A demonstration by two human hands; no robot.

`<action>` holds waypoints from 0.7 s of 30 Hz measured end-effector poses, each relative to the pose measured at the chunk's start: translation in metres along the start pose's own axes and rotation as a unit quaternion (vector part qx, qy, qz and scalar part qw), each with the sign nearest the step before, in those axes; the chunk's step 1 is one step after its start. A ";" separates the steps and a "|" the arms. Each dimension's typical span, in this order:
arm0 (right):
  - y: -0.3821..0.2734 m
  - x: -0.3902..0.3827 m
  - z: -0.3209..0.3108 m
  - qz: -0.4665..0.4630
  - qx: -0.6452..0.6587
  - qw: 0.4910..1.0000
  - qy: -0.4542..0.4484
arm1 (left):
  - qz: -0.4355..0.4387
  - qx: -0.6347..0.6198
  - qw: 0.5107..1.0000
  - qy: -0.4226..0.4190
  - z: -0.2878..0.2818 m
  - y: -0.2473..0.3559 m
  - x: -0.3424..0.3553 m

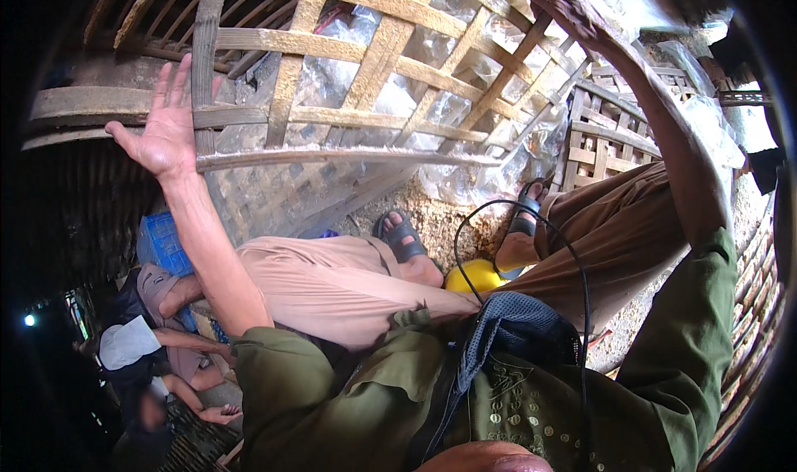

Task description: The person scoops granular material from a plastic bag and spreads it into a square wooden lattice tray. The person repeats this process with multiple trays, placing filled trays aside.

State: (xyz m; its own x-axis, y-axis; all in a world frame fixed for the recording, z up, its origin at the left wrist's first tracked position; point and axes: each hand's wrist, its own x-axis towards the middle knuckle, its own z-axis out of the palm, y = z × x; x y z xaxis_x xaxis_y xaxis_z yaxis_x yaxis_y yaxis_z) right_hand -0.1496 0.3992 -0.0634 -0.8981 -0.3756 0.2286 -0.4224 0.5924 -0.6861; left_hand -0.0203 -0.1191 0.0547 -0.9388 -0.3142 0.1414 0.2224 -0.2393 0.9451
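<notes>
A woven bamboo lattice rack [365, 53] is tilted up in front of me, its slats coated with pale tan dust or residue. My left hand [168, 136] is spread at the rack's left edge, palm toward me. Its thumb points left and some fingers pass behind the edge strip. At the far right my right hand [569, 11] is bent around the rack's upper right side; its fingertips are dark and partly hidden. Through the lattice gaps, crumpled clear plastic sheeting [452, 177] shows behind and below.
More lattice racks [610, 140] stand at right. A yellow rounded object [475, 276] lies between my sandalled feet on crumb-strewn ground. A black cable [581, 264] loops before me. Another person [133, 347] sits at lower left near a blue crate [163, 244]. Bamboo slats [760, 281] line the right.
</notes>
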 end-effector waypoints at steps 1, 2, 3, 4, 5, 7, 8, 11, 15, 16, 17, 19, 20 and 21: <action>-0.004 -0.002 -0.002 0.001 0.005 1.000 0.004 | -0.023 -0.029 0.999 -0.018 0.011 0.000 -0.009; -0.007 -0.002 -0.004 0.002 0.008 1.000 0.008 | -0.033 -0.040 0.998 -0.025 0.013 0.000 -0.009; -0.008 -0.001 -0.008 0.004 0.010 1.000 0.015 | -0.044 -0.051 0.997 -0.033 0.015 -0.002 -0.009; -0.011 0.002 -0.008 0.002 0.018 1.000 0.017 | -0.053 -0.058 0.996 -0.036 0.016 0.000 -0.011; -0.013 0.003 -0.007 0.002 0.024 1.000 0.019 | -0.034 -0.052 0.997 -0.037 0.019 -0.001 -0.013; -0.016 0.004 -0.005 0.004 0.036 0.999 0.022 | 0.002 -0.042 0.998 -0.043 0.031 -0.013 -0.020; -0.017 0.003 -0.005 0.010 0.044 0.999 0.025 | -0.010 -0.058 0.997 -0.040 0.044 -0.019 -0.024; -0.026 0.009 0.000 0.045 0.107 0.993 0.010 | -0.052 -0.124 0.988 -0.071 0.044 -0.037 -0.037; -0.023 0.014 0.016 0.102 0.273 0.956 0.009 | -0.005 0.128 0.984 -0.124 0.079 -0.060 -0.065; -0.037 0.010 0.025 0.109 0.311 0.944 0.015 | 0.046 0.138 0.988 -0.044 0.081 -0.064 -0.069; -0.038 0.009 0.035 0.108 0.420 0.901 0.003 | 0.058 0.155 0.986 -0.022 0.084 -0.060 -0.073; -0.044 -0.005 0.021 0.086 0.462 0.882 -0.040 | 0.073 0.159 0.984 -0.013 0.094 -0.053 -0.067; -0.033 -0.009 0.029 0.074 0.398 0.913 -0.037 | 0.076 0.172 0.982 -0.003 0.092 -0.051 -0.064; -0.023 -0.010 0.035 0.076 0.370 0.924 -0.056 | 0.079 0.186 0.979 0.008 0.091 -0.049 -0.063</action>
State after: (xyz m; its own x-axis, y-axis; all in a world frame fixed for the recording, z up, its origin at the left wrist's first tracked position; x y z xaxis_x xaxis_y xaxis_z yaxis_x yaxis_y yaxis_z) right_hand -0.1264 0.3645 -0.0742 -0.9045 -0.4239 0.0465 -0.0562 0.0104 -0.9984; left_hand 0.0035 -0.0039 0.0262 -0.8955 -0.3348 0.2931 0.2511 0.1636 0.9540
